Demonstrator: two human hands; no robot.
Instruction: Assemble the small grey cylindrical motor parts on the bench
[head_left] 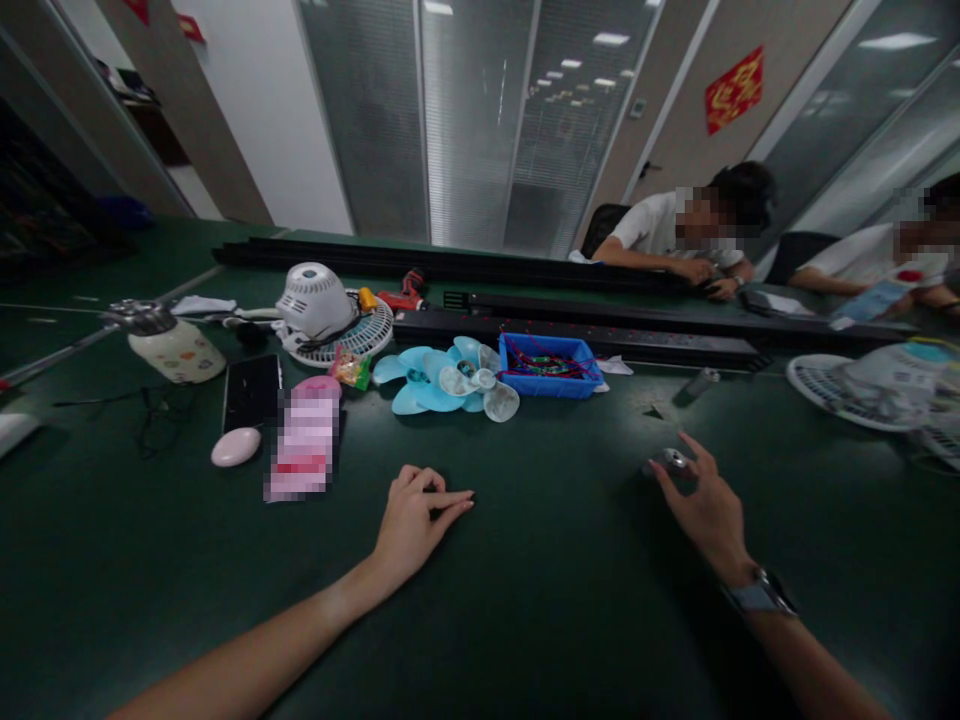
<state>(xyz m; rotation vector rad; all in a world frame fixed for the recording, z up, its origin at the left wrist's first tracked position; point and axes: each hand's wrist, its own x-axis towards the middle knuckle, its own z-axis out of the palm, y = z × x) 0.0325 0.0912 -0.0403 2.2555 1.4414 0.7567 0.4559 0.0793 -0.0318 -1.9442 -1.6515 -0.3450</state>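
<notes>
My left hand (420,515) rests low over the green table (540,580), thumb and forefinger tips pressed together. Whatever is in that pinch, if anything, is too small to make out. On the right, my right hand (709,505), with a watch at its wrist, has thumb and fingers around a small silver cylinder (675,459) with a shiny end. A similar small cylinder (697,385) lies just beyond it. Beyond the hands, a blue bin (551,385) holds wires and green circuit boards. Beside it lie light-blue fan blades (435,380).
White fan parts (315,300), a red drill (405,292), a cream bottle (176,350), a black phone (253,393) and a pink packet (304,440) stand on the left. Long black rails (585,335) cross the table. More fan parts (870,385) lie right; two people sit behind.
</notes>
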